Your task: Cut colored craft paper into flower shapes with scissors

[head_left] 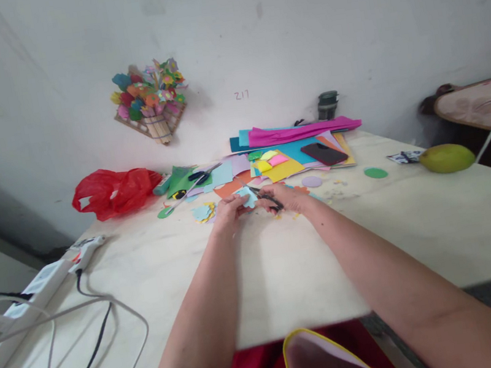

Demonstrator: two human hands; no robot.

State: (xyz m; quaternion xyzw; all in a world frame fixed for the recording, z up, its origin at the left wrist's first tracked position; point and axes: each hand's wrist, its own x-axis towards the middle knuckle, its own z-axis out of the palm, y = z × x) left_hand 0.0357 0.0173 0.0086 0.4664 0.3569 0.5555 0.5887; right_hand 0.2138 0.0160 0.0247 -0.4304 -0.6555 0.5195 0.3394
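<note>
Over the middle of the table, my left hand (231,208) pinches a small light-blue paper cutout (248,197). My right hand (288,197) is closed around the dark handles of a pair of scissors (271,199), whose blades point left at the paper. Just left of my left hand lies a small pile of light-blue and yellow flower-shaped cutouts (204,213). Tiny paper scraps (277,217) are scattered beneath and beside the scissors. A lilac paper circle (311,181) and a green one (375,172) rest to the right.
Coloured sheets (299,152), a phone (324,153) and blue-handled scissors (200,177) lie at the back. A red plastic bag (114,191) sits at back left, a power strip (34,292) with cables at left. A green mango (447,158) is at right; paper flowers (150,96) hang on the wall.
</note>
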